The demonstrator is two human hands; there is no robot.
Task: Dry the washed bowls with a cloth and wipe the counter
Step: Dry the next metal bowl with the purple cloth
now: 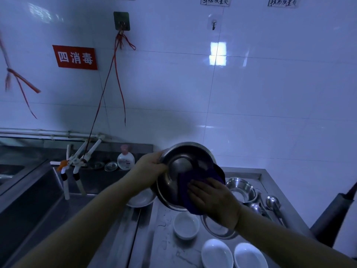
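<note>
A large steel bowl (181,165) is held tilted above the counter, its inside facing me. My left hand (148,167) grips its left rim. My right hand (210,198) presses a purple cloth (185,182) flat against the bowl's lower inside; the cloth also drapes over the right rim. On the wet steel counter (166,246) below stand three white bowls: one (185,225) under the big bowl and two (217,253) (250,256) near the front edge. A steel bowl (241,188) stands at the right, another (218,229) lies partly hidden under my right wrist.
A sink (38,200) with two white taps (77,165) lies to the left; a steel bowl (141,199) sits at its edge. A soap bottle (125,159) and small dishes stand at the back. Steel ladles (270,206) lie on the counter's right. A dark object (336,215) leans at far right.
</note>
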